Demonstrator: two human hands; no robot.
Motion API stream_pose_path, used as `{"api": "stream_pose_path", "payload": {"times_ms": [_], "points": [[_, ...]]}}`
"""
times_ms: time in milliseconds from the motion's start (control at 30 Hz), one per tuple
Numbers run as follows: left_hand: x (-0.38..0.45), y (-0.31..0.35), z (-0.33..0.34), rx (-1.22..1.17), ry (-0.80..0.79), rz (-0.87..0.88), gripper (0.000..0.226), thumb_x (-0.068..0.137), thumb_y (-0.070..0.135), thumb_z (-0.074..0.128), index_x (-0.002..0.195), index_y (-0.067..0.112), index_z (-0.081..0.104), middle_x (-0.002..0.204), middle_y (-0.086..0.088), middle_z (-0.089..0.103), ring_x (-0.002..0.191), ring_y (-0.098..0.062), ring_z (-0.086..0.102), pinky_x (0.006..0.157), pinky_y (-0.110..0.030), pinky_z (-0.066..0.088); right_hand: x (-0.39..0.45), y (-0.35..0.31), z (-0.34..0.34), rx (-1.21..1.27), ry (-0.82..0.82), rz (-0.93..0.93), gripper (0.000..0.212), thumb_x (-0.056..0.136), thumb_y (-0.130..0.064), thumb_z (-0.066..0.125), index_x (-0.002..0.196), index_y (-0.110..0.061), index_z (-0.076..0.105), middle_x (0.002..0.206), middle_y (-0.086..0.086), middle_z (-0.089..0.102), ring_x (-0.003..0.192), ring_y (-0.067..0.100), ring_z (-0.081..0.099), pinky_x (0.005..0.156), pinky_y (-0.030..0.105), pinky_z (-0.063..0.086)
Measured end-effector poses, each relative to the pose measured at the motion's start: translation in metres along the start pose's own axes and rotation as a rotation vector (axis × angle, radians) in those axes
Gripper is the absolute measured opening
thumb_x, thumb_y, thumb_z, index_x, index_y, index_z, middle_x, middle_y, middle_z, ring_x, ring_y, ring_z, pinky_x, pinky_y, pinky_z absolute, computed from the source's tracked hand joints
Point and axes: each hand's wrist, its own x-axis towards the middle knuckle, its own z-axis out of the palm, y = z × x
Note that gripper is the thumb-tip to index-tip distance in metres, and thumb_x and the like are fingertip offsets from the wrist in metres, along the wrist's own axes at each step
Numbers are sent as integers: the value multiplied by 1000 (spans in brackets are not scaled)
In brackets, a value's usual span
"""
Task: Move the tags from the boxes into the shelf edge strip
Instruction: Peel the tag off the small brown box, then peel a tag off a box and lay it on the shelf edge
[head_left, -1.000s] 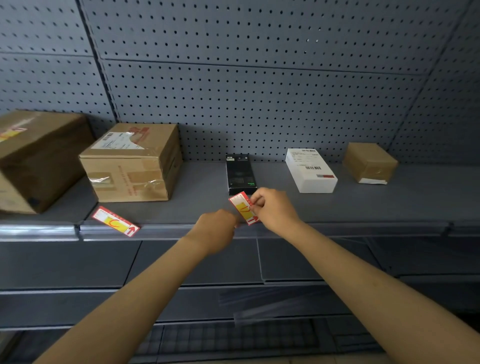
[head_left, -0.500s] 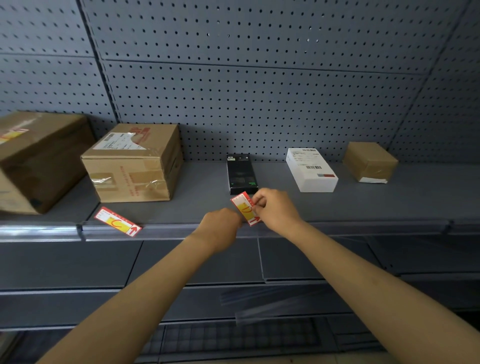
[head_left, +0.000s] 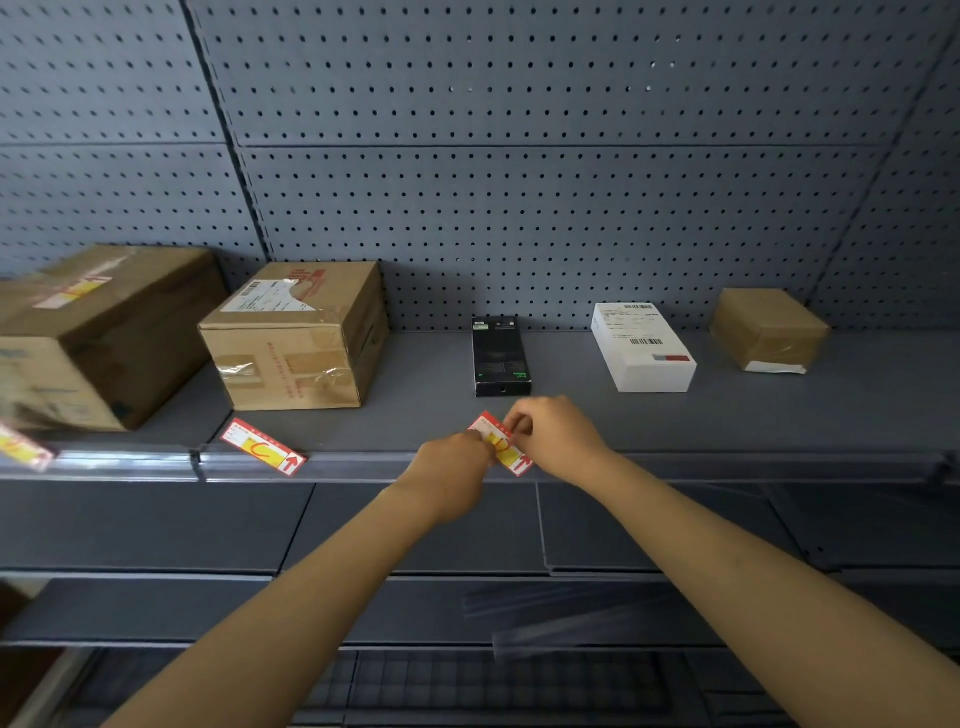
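A red and yellow tag (head_left: 503, 448) stands tilted at the shelf edge strip (head_left: 363, 464), just in front of the black box (head_left: 500, 356). My right hand (head_left: 556, 435) pinches the tag's upper right edge. My left hand (head_left: 457, 473) has its fingers curled against the tag's left side at the strip. A second tag (head_left: 264, 447) sits slanted in the strip below the taped cardboard box (head_left: 296, 336). A third tag (head_left: 23, 448) shows blurred at the far left edge. Another tag (head_left: 72, 292) lies on top of the big brown box (head_left: 98, 332).
A white box (head_left: 641, 347) and a small brown parcel (head_left: 769, 330) stand on the shelf to the right. Perforated grey back panels rise behind. Lower grey shelves lie beneath my arms, with a loose clear strip (head_left: 571, 618) on one.
Both hands and the tag have stayed at the strip in front of the black box, with only slight finger shifts. The view has drifted a little.
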Motion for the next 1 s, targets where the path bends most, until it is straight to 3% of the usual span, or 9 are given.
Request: {"api": "stream_pose_path", "payload": {"times_ms": [133,300,600,800,1000], "points": [[-6,-4,0,-49,-10,-15,33,89,8,55,120,17,59,126,-6,59,108,-25,60,91,-38,53,0,-4,-5,-12,-73,-26,13,83,-12,70,96,-12,70,98,9,73,85,23,69,78,40,58],[-17,-16,-17,37,28,-123,32,91,15,53,122,22,59,125,-5,60,111,-26,59,91,-36,49,3,-25,-20,-186,-94,-52,46,83,-13,68,126,-11,53,121,13,62,107,30,61,87,43,54],[-67,-59,-57,42,142,-370,26,90,19,55,115,22,61,122,-5,62,111,-28,60,92,-37,47,-2,-99,3,-271,-71,-284,26,88,-5,60,112,-15,63,117,9,61,105,28,59,78,32,47],[-116,-96,-72,40,184,-523,26,90,23,54,115,24,62,123,-1,62,113,-25,58,89,-34,47,-4,-140,30,-213,-143,-380,23,91,-9,57,112,-14,65,121,11,60,107,31,61,87,36,52],[-164,-129,-79,19,235,-665,30,89,21,51,118,28,60,125,2,61,113,-21,58,91,-31,47,-7,-192,55,-208,-160,-560,21,91,-15,56,109,-13,66,114,12,66,103,31,62,84,34,53]]}}
